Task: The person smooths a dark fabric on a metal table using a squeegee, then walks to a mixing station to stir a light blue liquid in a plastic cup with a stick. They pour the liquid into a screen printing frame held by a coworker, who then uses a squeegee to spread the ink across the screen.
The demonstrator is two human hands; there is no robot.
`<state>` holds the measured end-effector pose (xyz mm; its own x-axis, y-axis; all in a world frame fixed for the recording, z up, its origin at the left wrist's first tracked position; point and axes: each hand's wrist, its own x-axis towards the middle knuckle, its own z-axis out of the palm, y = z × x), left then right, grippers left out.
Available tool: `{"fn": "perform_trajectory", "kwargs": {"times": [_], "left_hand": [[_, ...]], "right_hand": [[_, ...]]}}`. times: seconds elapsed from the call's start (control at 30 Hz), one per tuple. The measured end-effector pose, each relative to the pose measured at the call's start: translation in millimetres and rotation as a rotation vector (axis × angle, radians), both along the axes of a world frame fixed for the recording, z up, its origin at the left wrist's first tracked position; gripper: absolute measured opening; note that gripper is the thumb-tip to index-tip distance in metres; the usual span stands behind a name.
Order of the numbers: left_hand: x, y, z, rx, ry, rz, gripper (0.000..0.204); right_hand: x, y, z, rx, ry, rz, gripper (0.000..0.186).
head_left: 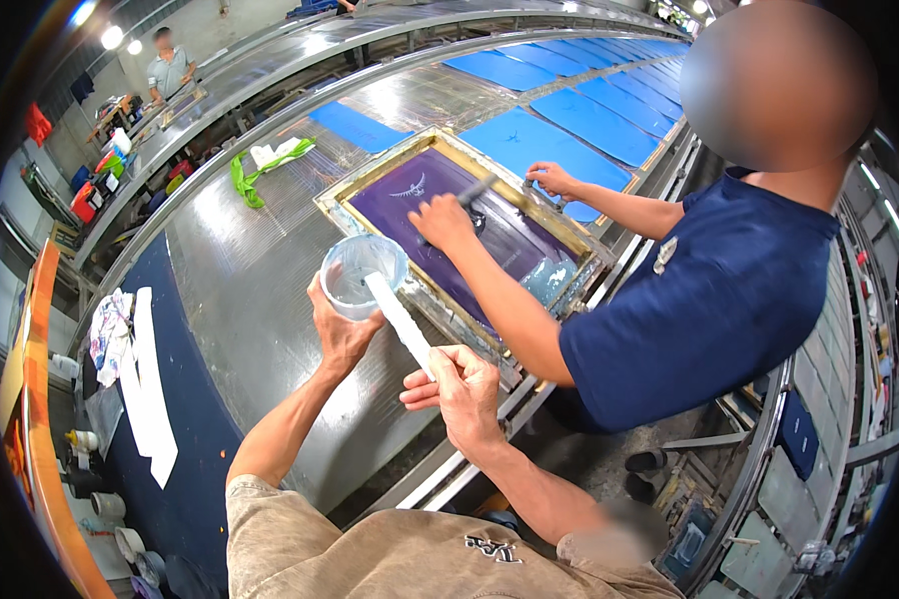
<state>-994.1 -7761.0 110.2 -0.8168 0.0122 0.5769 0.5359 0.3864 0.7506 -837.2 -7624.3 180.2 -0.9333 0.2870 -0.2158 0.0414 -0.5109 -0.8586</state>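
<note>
Holding clear tub [353, 264] (L), wht stick [400, 321] (R)

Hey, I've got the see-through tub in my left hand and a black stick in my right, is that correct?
Not quite: the stick in your right hand is white, as the head view shows. Your left hand does hold the see-through tub.

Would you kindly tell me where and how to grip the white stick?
The white stick is probably best pinched by its near end, from the right, as the right hand does: it is long, slim and slants up-left to the clear cup.
</note>
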Motion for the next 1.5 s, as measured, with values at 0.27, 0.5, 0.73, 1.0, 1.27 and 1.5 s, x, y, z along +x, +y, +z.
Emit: {"fn": "perform_trajectory", "kwargs": {"times": [0.27,0.5,0.73,1.0,1.27,1.5], "left_hand": [[127,-26,43,-0.059,-0.012,-0.117,0.101],[270,-25,69,-0.173,-0.095,-0.209,0.098],[377,16,52,-0.043,-0.433,-0.421,0.103],[429,43,-18,0.010,-0.420,-0.475,0.101],[439,34,-41,0.005,-0.428,-0.496,0.098],[441,28,-43,0.006,-0.434,-0.538,0.099]], "right_hand": [[128,-1,35,0.123,0.076,0.044,0.019],[280,19,39,0.080,-0.011,-0.017,0.021],[401,42,27,0.142,-0.194,-0.241,0.020],[464,31,5,0.198,-0.329,-0.424,0.021],[492,9,2,0.222,-0.340,-0.498,0.019],[513,5,1,0.225,-0.294,-0.569,0.019]]}}
